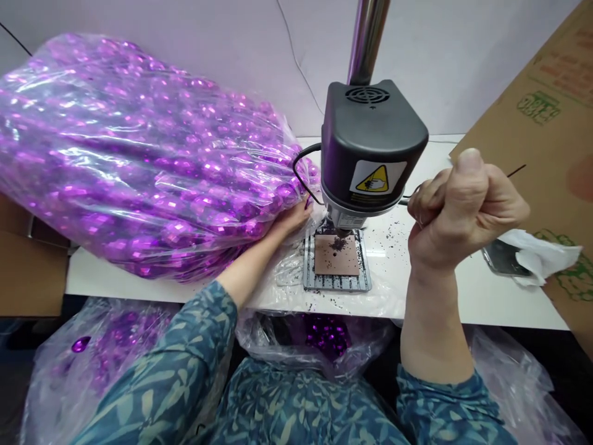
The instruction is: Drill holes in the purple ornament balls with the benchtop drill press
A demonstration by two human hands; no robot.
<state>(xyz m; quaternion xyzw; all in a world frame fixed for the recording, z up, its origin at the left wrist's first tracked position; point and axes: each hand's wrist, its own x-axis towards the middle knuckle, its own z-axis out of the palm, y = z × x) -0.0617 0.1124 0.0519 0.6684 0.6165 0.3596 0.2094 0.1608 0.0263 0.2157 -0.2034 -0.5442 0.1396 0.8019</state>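
Beside glossy purple bulging plastic (162, 161), square brown plate (336, 262), dark flecks

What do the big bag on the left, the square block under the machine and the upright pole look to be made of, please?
Bag: clear plastic film, glossy, judging by its creases and see-through look.
Block: possibly wood, matt, from its flat brown face.
Pole: probably polished metal, given its bright streaks.

White table (500, 306), black machine's base (338, 284), dark flecks (393, 232), bulging purple bag (152, 161)
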